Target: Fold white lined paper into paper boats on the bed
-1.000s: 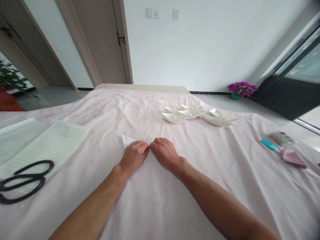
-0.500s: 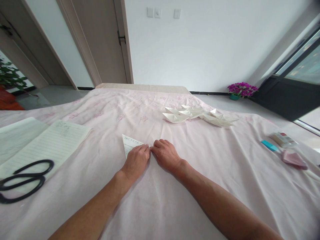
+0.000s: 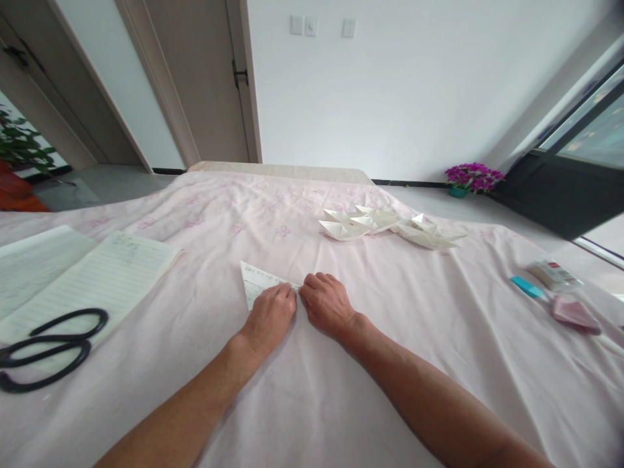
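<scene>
A folded sheet of written paper [image 3: 253,283] lies on the pink cloth in front of me, with a pointed corner at its upper left. My left hand [image 3: 273,307] presses down on it with fingers closed together, hiding its lower middle. Just to the right, my right hand [image 3: 325,298] has its fingers curled in at the paper's right end, which it mostly covers. Between the two hands a narrow strip of the paper's edge shows. Beyond my right hand sit several folded paper boats [image 3: 344,230], grouped close together.
On the left, black-handled scissors [image 3: 58,338] rest over an open lined notebook [image 3: 114,266]. At the right are a blue object [image 3: 527,286], a clear packet [image 3: 554,275] and a pink folded item [image 3: 575,314]. A wrinkled flowered cloth [image 3: 234,214] covers the surface.
My hands have drawn slightly apart, the right one shifting a little rightward, so more of the paper's edge shows between them. The whole view has shifted slightly.
</scene>
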`<action>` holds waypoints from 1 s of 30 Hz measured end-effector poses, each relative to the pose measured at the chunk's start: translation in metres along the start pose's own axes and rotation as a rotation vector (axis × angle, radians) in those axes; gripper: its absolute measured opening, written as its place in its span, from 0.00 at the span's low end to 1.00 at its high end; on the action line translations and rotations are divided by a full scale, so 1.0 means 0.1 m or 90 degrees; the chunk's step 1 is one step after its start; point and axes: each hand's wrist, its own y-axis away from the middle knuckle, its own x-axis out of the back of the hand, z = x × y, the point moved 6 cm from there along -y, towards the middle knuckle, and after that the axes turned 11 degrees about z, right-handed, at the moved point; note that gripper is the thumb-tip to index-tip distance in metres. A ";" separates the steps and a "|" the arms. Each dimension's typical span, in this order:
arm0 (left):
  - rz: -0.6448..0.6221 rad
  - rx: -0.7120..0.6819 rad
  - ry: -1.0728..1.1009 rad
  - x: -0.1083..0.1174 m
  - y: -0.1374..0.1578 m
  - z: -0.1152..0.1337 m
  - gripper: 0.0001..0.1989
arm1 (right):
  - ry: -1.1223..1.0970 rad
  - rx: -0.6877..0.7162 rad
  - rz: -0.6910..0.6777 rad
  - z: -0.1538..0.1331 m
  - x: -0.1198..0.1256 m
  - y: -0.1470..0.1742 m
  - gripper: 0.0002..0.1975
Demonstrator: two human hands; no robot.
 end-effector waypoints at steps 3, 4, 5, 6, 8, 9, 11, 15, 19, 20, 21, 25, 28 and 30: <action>0.010 0.001 0.002 0.00 0.00 -0.01 0.12 | -0.016 0.020 0.002 -0.02 0.01 0.00 0.07; 0.014 0.006 0.007 0.01 0.01 -0.02 0.11 | -0.014 0.021 0.003 -0.02 0.01 0.00 0.07; 0.018 0.014 0.013 0.01 0.01 -0.04 0.11 | -0.009 0.021 0.003 -0.01 0.01 0.00 0.07; 0.024 0.025 0.020 0.01 0.01 -0.06 0.10 | -0.004 0.021 0.002 -0.01 0.01 -0.01 0.07; 0.047 0.049 0.030 0.02 0.01 -0.13 0.08 | 0.002 0.022 0.000 0.00 -0.01 -0.01 0.07; 0.063 0.060 0.033 0.03 0.01 -0.16 0.08 | 0.004 0.024 0.000 0.00 -0.01 -0.01 0.07; 0.104 0.075 0.040 0.03 0.00 -0.24 0.07 | 0.009 0.028 0.003 -0.01 -0.02 -0.01 0.07; 0.149 0.123 0.019 -0.03 0.00 -0.38 0.14 | 0.012 0.047 0.008 -0.03 -0.03 0.00 0.08; 0.070 0.204 -0.041 -0.16 0.03 -0.49 0.25 | -0.023 0.064 0.011 -0.07 -0.03 0.00 0.08; 0.044 0.221 -0.051 -0.19 0.04 -0.51 0.27 | -0.036 0.067 0.013 -0.08 -0.03 -0.01 0.09; 0.021 0.237 -0.059 -0.21 0.05 -0.53 0.28 | -0.049 0.070 0.016 -0.08 -0.02 -0.01 0.09; -0.044 0.289 -0.084 -0.25 0.05 -0.63 0.33 | -0.084 0.092 0.027 -0.13 -0.01 -0.01 0.10; -0.068 0.307 -0.086 -0.29 0.05 -0.70 0.34 | -0.097 0.115 0.022 -0.18 0.00 -0.01 0.10; -0.075 0.312 -0.084 -0.31 0.05 -0.74 0.35 | -0.103 0.127 0.018 -0.21 0.00 0.00 0.11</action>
